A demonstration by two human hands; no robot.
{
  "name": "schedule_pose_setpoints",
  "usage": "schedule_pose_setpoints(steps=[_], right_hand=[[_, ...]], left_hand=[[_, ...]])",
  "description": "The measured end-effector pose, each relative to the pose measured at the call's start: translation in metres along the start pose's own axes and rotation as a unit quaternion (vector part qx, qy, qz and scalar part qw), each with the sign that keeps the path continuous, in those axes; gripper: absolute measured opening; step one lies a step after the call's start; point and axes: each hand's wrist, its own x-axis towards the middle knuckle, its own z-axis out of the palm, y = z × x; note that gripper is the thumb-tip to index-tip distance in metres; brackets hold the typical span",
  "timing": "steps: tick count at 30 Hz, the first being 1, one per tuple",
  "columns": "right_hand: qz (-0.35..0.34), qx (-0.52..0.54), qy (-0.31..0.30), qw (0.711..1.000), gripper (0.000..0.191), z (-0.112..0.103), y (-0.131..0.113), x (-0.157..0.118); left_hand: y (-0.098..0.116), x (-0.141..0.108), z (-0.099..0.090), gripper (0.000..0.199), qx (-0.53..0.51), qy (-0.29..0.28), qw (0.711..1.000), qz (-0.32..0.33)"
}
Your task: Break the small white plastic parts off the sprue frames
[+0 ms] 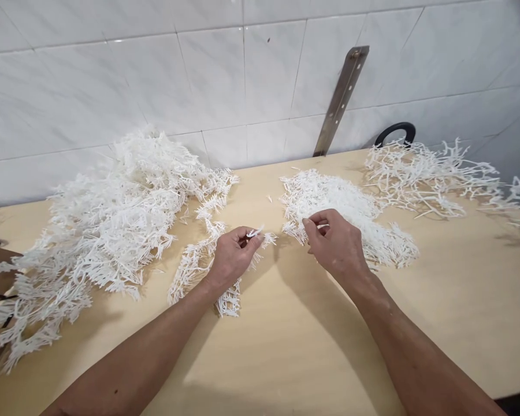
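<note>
Tabletop (472,300) holds three white heaps: left heap (125,202), branching heap (429,173), fine heap (329,199). One loose strip (188,268) lies by my left hand (231,257). My right hand (341,245) curls beside the fine heap, contents unclear. Left fingertips pinch one sprig (255,231); I'd keep that pinch light, tips exposed.

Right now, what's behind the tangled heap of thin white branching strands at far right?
A curved black loop shows behind the heap, before the white tiled wall. Its lower part is covered; its full shape can't be seen.
</note>
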Motion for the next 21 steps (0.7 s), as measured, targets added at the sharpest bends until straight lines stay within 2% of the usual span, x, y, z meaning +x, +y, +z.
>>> schedule_pose_setpoints(steps=[4,7,12,21], right_hand=[[-0.016,0.132,-0.154,0.979,0.037,0.006,-0.012,-0.011],[-0.023,0.162,-0.227,0.960,0.034,0.014,-0.017,-0.016],[-0.008,0.179,-0.235,0.955,0.026,0.022,-0.015,-0.016],[-0.002,0.219,-0.254,0.942,0.024,0.024,-0.012,-0.017]], left_hand=[[-0.003,-0.003,0.003,0.024,0.031,0.014,0.998,0.054],[-0.002,-0.005,0.003,0.024,0.053,0.019,0.995,0.082],[0.004,-0.007,0.004,0.024,0.061,0.030,0.995,0.075],[0.003,-0.008,0.006,0.024,0.057,0.028,0.995,0.071]])
